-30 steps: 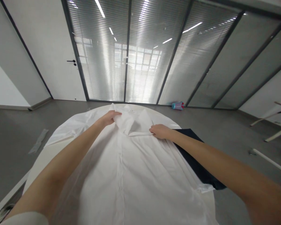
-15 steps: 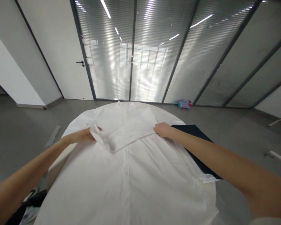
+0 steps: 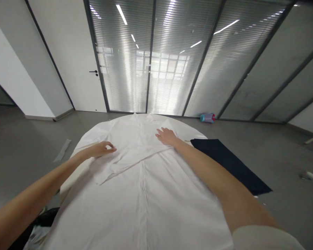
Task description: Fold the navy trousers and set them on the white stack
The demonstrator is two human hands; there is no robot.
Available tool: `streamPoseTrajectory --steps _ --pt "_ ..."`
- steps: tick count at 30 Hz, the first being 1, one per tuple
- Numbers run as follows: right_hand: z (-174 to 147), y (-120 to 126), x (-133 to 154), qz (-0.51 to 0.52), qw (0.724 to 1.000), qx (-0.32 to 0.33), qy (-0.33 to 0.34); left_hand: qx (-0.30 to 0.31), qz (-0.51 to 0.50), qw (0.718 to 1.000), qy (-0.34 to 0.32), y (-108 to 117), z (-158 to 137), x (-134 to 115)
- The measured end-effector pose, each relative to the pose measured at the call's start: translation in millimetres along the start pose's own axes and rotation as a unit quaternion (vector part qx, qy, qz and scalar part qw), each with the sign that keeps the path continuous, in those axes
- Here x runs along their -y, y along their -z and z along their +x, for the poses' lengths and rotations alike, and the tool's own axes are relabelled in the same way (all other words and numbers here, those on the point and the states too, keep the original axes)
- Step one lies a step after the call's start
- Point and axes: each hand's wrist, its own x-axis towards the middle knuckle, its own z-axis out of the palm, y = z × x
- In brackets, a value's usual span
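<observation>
A white button shirt (image 3: 120, 201) lies spread over a round table (image 3: 198, 133), its collar at the far end and its button strip running down the middle. One sleeve (image 3: 135, 158) is laid slantwise across the upper part. Over the left part of that sleeve is my left hand (image 3: 103, 149), thumb and fingers curved with a gap between them and nothing held. My right hand (image 3: 166, 136) rests palm down on the cloth below the collar, fingers spread. At the right edge of the table lies a dark navy folded cloth (image 3: 226, 163).
Behind the table runs a glass partition with blinds (image 3: 167, 76), with a white door (image 3: 78, 69) to its left. A blue and pink bin-like object (image 3: 207, 118) lies on the grey floor. A plastic strip (image 3: 62, 150) is at left, dark bags (image 3: 44, 218) below.
My left hand has let go of the sleeve end, which now lies flatter and further left. My right hand has released the cloth, moved up and left, and spread its fingers.
</observation>
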Motion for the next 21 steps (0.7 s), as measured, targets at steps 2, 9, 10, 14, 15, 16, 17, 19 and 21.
streamPoseTrajectory --steps 2,9,10,14,15,16,17,19,21 --pt "15.7 -14.1 -2.2 0.029 0.998 -0.002 -0.051 -0.028 0.016 0.999 -0.005 -10.0 0.8 -2.5" --pt "40.6 -43.2 -23.9 0.097 0.985 0.037 -0.136 -0.065 -0.004 0.998 -0.007 -26.0 -5.3 -5.9" --pt "41.9 -43.7 -27.0 0.095 0.985 0.033 -0.140 -0.060 -0.016 0.998 -0.002 -25.6 -6.9 -7.9" --pt "47.3 -42.8 -37.9 0.083 0.985 0.010 -0.153 -0.041 -0.024 0.998 -0.039 -22.0 -12.8 -10.2" --pt "49.0 -42.6 -40.8 0.083 0.984 0.007 -0.156 -0.042 -0.026 0.998 -0.048 -21.4 -14.0 -8.5" --pt "50.8 -42.5 -43.7 0.084 0.984 0.009 -0.158 -0.042 -0.031 0.997 -0.051 -21.2 -15.1 -6.1" --pt "52.5 -42.6 -46.6 0.087 0.983 0.014 -0.160 -0.043 -0.034 0.997 -0.049 -21.5 -15.8 -3.4" --pt "55.1 -43.1 -51.2 0.095 0.982 0.026 -0.161 -0.047 -0.019 0.998 -0.042 -24.1 -16.6 1.7" --pt "54.7 -44.0 -53.0 0.097 0.982 0.026 -0.158 -0.062 0.025 0.997 -0.041 -28.8 -16.2 5.1"
